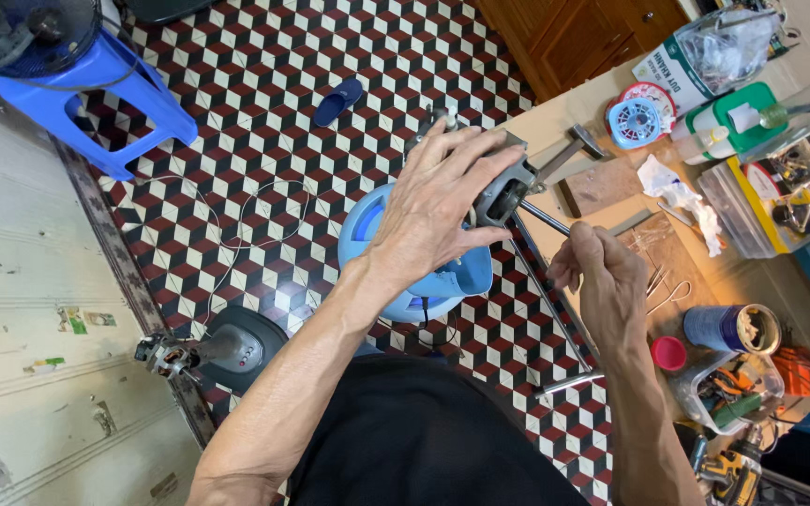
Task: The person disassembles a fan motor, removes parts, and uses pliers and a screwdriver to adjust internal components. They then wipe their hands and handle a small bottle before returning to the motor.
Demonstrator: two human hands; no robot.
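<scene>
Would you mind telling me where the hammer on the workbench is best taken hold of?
Grip the hammer by its handle, the lower-left stretch, coming from above. It lies flat with the metal head toward the small blue fan, so the handle end is freest.

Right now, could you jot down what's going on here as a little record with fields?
Left hand: left hand spread over a grey fan motor, grip on it
Right hand: right hand closed around a thin metal tool pointed at the motor
Under the motor: light blue fan housing
Workbench: hammer, blue tin, pink cap
Floor: blue plastic stool, blue slipper
</scene>
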